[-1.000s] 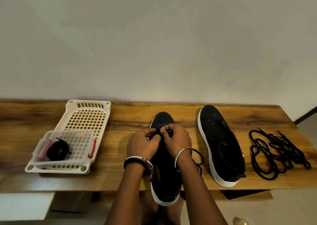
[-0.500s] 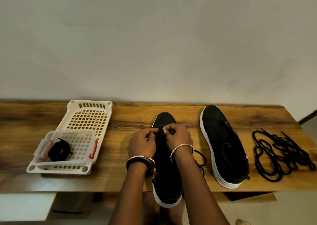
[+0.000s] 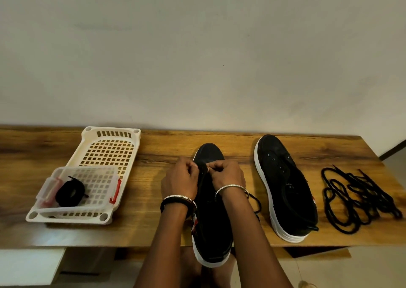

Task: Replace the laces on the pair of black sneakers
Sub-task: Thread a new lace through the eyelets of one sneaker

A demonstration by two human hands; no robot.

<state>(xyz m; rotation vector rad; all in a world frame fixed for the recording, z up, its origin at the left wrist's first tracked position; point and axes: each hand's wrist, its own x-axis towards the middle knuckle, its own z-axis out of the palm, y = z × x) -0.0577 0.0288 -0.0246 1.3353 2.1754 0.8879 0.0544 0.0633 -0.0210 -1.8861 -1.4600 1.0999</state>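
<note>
A black sneaker with a white sole (image 3: 212, 228) lies toe-away at the table's front edge, its heel hanging over. My left hand (image 3: 180, 181) and my right hand (image 3: 227, 175) meet over its front eyelets, each pinching a black lace (image 3: 204, 168) there. A loose loop of that lace (image 3: 256, 202) trails right of my right wrist. The second black sneaker (image 3: 283, 184) lies unlaced to the right, its eyelets bare. A heap of loose black laces (image 3: 356, 197) sits at the far right.
A white perforated basket (image 3: 109, 149) stands at the left on the wooden table (image 3: 142, 226). A small clear box (image 3: 96, 184) inside it holds a coiled black lace (image 3: 70, 192). The wall runs along the table's back edge.
Both hands have stayed over the front eyelets with only small finger movements on the lace. The view shifted slightly.
</note>
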